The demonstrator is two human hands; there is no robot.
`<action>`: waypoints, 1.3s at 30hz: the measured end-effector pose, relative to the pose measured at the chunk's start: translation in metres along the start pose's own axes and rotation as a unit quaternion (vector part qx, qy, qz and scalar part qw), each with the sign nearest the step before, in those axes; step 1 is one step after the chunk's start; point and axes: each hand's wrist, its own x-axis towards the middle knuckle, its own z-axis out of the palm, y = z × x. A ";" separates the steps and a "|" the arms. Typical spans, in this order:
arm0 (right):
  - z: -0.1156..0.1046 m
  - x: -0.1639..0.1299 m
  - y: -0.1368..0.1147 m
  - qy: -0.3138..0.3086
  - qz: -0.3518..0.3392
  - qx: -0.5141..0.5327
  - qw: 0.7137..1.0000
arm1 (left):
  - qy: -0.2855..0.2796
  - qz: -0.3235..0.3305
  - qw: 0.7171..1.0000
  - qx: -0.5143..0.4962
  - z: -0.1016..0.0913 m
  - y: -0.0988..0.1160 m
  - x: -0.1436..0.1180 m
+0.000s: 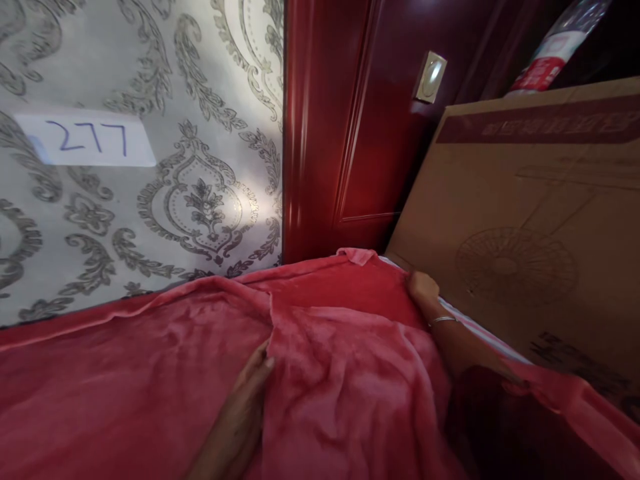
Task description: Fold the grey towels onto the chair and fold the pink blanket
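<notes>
Cardboard box: one large cardboard box [525,227] stands on edge at the right, a fan outline printed on its face; it is closed, so its contents cannot be told.
Bottle: one plastic bottle [555,47] with a red label shows above the box's top edge.
Blanket: one red fleece blanket [345,373] spreads across the lower picture, a folded layer lying over the flat part.
Left hand: the left hand [250,400] lies flat, fingers together, on the blanket just beside the folded layer's edge.
Right hand: the right hand [424,287], a bangle on its wrist, rests at the blanket's far corner against the box; whether it grips cannot be told.
Paper label: one paper label [87,140] on the patterned wallpaper [200,80] reads 277.
Door: one dark red wooden door [360,120] stands behind.
</notes>
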 end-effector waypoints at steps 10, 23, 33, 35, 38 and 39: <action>0.009 -0.011 -0.078 -0.010 -0.203 0.003 0.979 | -0.007 -0.003 1.000 -0.004 0.001 0.000 0.000; -0.006 -0.015 -0.044 -0.079 -0.194 0.008 0.978 | -0.016 -0.007 1.000 0.001 0.005 0.007 0.001; -0.031 -0.071 0.065 -0.063 -0.017 -0.017 0.998 | 0.002 -0.014 1.000 -0.010 0.017 0.016 -0.002; -0.031 -0.077 0.065 -0.049 0.000 -0.016 0.999 | -0.006 -0.015 1.000 -0.013 0.015 0.015 -0.001; -0.034 -0.085 0.060 -0.036 0.019 -0.014 0.999 | -0.023 -0.014 0.999 -0.021 0.012 0.011 0.002; -0.036 -0.088 0.057 -0.036 0.020 -0.012 0.999 | -0.029 -0.011 0.999 -0.024 0.011 0.010 0.002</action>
